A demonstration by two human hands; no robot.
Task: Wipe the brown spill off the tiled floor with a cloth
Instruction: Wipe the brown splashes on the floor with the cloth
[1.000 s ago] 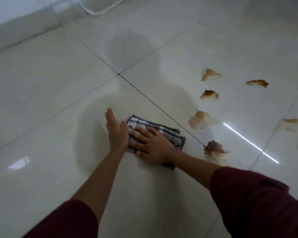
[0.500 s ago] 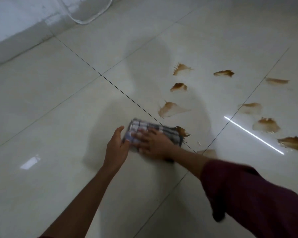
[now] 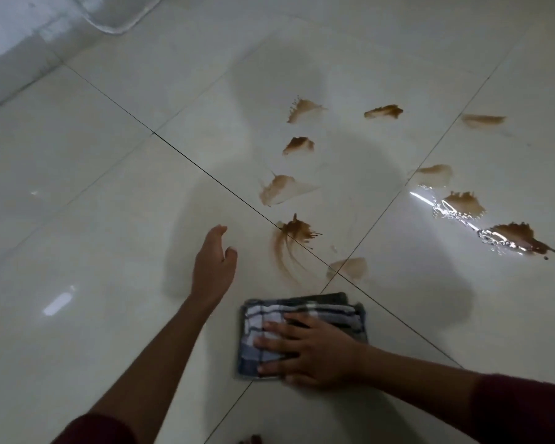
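A folded checked cloth [image 3: 327, 307] lies flat on the glossy pale tiled floor [image 3: 87, 193]. My right hand [image 3: 311, 350] presses down on it, fingers spread and pointing left. My left hand [image 3: 213, 264] rests flat on the bare tile to the left of the cloth, holding nothing. Just beyond the cloth, a brown splat [image 3: 297, 230] on the grout line trails a curved smear [image 3: 284, 257] toward the cloth. Several more brown splashes dot the tiles farther off, among them one [image 3: 277, 189] in the middle and a large wet one [image 3: 519, 238] at the right.
A white wall base [image 3: 10, 68] runs along the upper left. A pale curved object [image 3: 122, 14] sits at the top edge. Dark grout lines [image 3: 186, 160] cross the floor. Toes [image 3: 250, 439] show at the bottom edge.
My right hand has dragged the cloth back toward me off the nearest splat, leaving a brown smear. My left hand has come off the cloth and lies on the tile.
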